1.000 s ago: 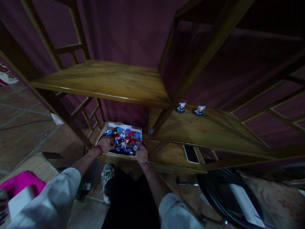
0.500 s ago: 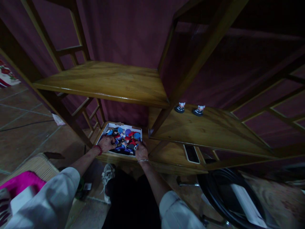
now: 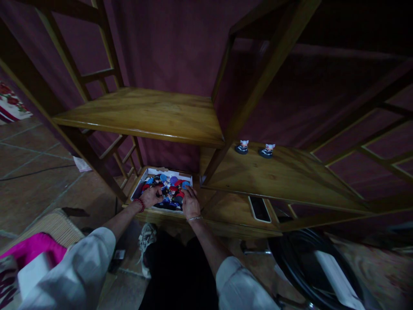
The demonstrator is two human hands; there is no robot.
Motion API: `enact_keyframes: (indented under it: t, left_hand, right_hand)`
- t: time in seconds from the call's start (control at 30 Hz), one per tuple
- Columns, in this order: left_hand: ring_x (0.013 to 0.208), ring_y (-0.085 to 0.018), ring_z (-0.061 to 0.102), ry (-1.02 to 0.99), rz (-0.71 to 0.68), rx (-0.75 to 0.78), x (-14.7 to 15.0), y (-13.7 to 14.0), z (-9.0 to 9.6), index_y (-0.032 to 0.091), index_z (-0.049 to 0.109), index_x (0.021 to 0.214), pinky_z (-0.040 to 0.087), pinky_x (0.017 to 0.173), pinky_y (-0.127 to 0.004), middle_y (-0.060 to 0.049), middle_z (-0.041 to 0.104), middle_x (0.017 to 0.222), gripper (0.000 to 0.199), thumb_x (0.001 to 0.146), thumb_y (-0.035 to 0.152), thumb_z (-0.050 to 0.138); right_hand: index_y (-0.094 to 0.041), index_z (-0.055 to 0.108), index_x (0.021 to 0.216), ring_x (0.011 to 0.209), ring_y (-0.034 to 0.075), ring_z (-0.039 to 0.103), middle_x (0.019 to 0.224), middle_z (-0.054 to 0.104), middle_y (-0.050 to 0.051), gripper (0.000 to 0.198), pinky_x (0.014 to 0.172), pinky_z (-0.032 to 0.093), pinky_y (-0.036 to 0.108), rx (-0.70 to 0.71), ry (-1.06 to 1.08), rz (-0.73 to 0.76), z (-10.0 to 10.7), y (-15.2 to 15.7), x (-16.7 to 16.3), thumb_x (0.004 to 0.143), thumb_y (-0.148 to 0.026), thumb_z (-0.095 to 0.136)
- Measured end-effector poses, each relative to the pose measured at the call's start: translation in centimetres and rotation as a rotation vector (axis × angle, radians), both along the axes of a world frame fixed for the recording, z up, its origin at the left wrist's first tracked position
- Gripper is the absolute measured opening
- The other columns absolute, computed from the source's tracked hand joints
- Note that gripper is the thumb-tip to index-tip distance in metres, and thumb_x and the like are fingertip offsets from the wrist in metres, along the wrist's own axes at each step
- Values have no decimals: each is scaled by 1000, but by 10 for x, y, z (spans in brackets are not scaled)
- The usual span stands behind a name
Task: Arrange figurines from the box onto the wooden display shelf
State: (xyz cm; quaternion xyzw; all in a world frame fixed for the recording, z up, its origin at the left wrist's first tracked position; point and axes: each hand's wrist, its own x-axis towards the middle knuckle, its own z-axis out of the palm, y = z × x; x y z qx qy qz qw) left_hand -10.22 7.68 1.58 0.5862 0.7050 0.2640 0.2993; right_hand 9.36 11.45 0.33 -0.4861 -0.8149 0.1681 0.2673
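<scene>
A shallow white cardboard box (image 3: 142, 181) on the bottom shelf is filled with small figurines (image 3: 167, 185) in blue, red, purple and black. Over its left front part is my left hand (image 3: 151, 197), with a red bead bracelet; its thumb and fingers curl together among the figurines. What they pinch, if anything, is too small to make out. My right hand (image 3: 191, 204), wearing a thin bangle, reaches over the box's right edge. Its fingers stretch slightly apart and touch the figurines there. Two figurines on dark round bases (image 3: 241, 147) (image 3: 267, 151) stand upright on the shelf to the right.
A wooden shelf board (image 3: 145, 114) overhangs the box. The right shelf (image 3: 258, 174) is higher than the box, and a phone (image 3: 260, 209) lies on the low board beneath it. A black round-seated chair (image 3: 306, 262) stands at the lower right, a woven stool (image 3: 58, 228) at the left.
My left hand has shifted right and deeper over the figurines, its fingers more curled. My right hand has moved slightly, its fingers reaching further up along the box's right side.
</scene>
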Motion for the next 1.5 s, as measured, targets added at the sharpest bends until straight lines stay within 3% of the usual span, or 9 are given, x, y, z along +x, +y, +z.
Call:
enact_keyframes:
  t: [0.17, 0.53, 0.87, 1.1, 1.33, 1.5]
  left_hand:
    - [57, -10, 52, 23, -19, 28, 10, 2, -4, 19, 51, 66, 38, 54, -21, 4, 56, 60, 11, 62, 28, 54]
    - [48, -7, 46, -216, 0, 70, 35, 2, 4, 17, 48, 68, 40, 47, -20, 5, 49, 59, 12, 66, 28, 51]
    - [69, -10, 52, -412, -82, 151, 38, 0, 3, 16, 51, 69, 43, 68, -25, 2, 55, 68, 7, 67, 22, 55]
    - [70, -11, 52, -478, -110, 153, 34, 0, -2, 16, 54, 71, 42, 71, -27, 2, 57, 68, 6, 67, 20, 54]
    - [70, -11, 51, -435, -71, 181, 33, 1, -4, 15, 55, 71, 42, 71, -26, 1, 56, 69, 4, 67, 15, 54]
    - [68, -10, 52, -465, -27, 157, 34, 3, -8, 15, 53, 71, 43, 69, -25, 1, 56, 69, 6, 66, 14, 56]
  right_hand:
    - [-25, 49, 115, 94, 14, 55, 103, 62, 2, 34, 82, 42, 24, -121, -7, 45, 4, 0, 0, 83, -16, 40]
    - [-24, 41, 122, 78, 14, 62, 91, 67, -1, 42, 68, 42, 22, -253, -67, 108, 22, -5, -2, 81, -33, 46]
    - [-28, 46, 119, 85, 15, 61, 93, 66, 0, 41, 70, 42, 22, -323, -81, 139, 34, -8, -3, 82, -45, 40]
    - [-28, 53, 106, 77, 12, 61, 87, 66, -2, 31, 64, 41, 19, -385, -4, 65, 30, -5, -8, 81, -43, 42]
    - [-27, 49, 100, 71, 12, 61, 77, 66, -4, 25, 60, 38, 19, -347, -20, 38, 29, -7, -11, 78, -40, 47]
    - [-26, 47, 94, 70, 12, 61, 77, 65, -5, 21, 57, 36, 20, -279, -108, -9, 25, -9, -14, 74, -28, 51]
